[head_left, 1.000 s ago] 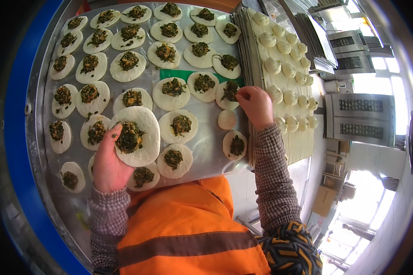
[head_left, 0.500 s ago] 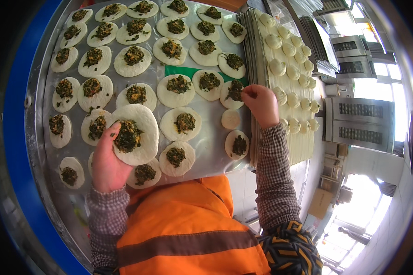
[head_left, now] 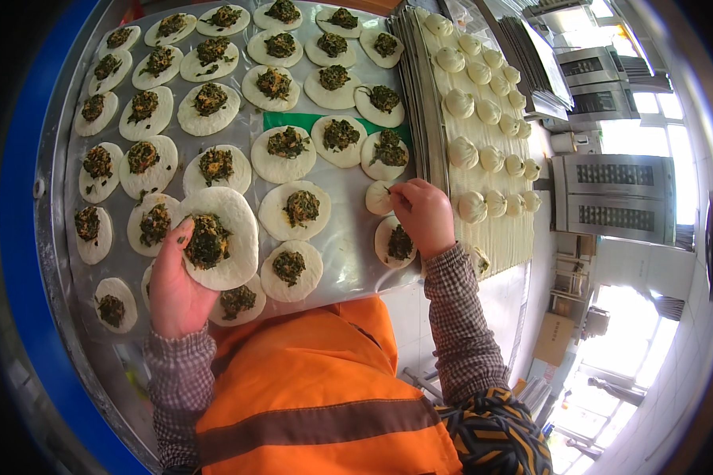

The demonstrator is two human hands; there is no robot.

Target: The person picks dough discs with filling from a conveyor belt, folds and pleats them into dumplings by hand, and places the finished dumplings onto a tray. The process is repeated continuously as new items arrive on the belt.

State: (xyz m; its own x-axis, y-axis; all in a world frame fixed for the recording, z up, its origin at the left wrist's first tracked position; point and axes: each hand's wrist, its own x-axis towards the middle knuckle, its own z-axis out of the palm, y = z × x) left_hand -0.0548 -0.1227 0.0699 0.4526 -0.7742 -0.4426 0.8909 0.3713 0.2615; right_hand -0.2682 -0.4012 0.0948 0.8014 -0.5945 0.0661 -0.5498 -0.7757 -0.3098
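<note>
On the palm side of my left hand [head_left: 181, 289] rests a round dough wrapper [head_left: 244, 247] with a mound of chopped green filling [head_left: 207, 242]; my thumb lies over its left edge and my fingers are hidden beneath. My right hand [head_left: 425, 217] is pinched closed just right of a small plain dough round [head_left: 376, 199]. A thin shred of green filling [head_left: 387, 190] shows at its fingertips. Above the small round lies a filled wrapper [head_left: 373, 169], and below it another filled wrapper [head_left: 385, 245], partly behind my right hand.
Several flat wrappers topped with filling cover the metal table [head_left: 337, 277] in rows. To the right, pleated buns [head_left: 472, 207] stand on a lined tray [head_left: 495, 245], atop a stack of trays [head_left: 421, 95]. Steel cabinets [head_left: 614, 198] stand farther right.
My right hand has moved down from a filled wrapper to beside the small dough round. My left hand still holds its filled wrapper. The whole view has shifted slightly.
</note>
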